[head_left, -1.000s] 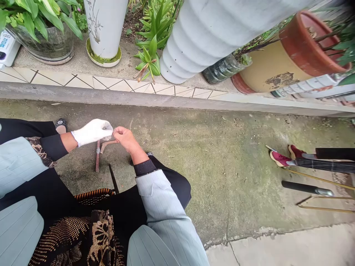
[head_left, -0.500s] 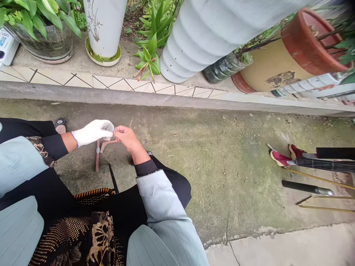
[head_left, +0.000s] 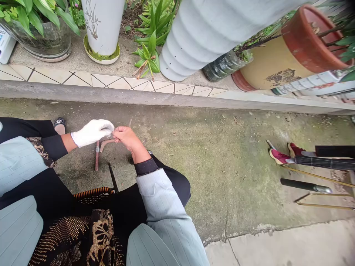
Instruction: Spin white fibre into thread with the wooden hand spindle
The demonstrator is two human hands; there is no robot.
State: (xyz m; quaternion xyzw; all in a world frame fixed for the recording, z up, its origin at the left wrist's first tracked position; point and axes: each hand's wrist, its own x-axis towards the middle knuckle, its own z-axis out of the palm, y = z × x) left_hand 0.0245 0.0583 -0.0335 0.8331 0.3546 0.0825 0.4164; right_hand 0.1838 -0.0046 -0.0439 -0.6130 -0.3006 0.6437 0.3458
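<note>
My left hand point(head_left: 93, 132) wears a white glove, and its fingers are pinched together. My bare right hand point(head_left: 126, 137) is curled and meets the gloved fingertips, both closed on something too small to make out. Right below the hands, a rusty reddish tool point(head_left: 97, 155) with two long handles lies on the concrete ground point(head_left: 210, 162). I am seated, with my knees to either side and a woven orange-and-black seat edge point(head_left: 93, 194) between them.
A tiled kerb point(head_left: 116, 87) runs across the back, with a white vase point(head_left: 102, 26), a ribbed white pot point(head_left: 210, 33), a terracotta pot point(head_left: 294, 51) and green plants point(head_left: 149, 55) on it. At right, another person's red shoes point(head_left: 280, 155) and metal chair legs point(head_left: 307, 186).
</note>
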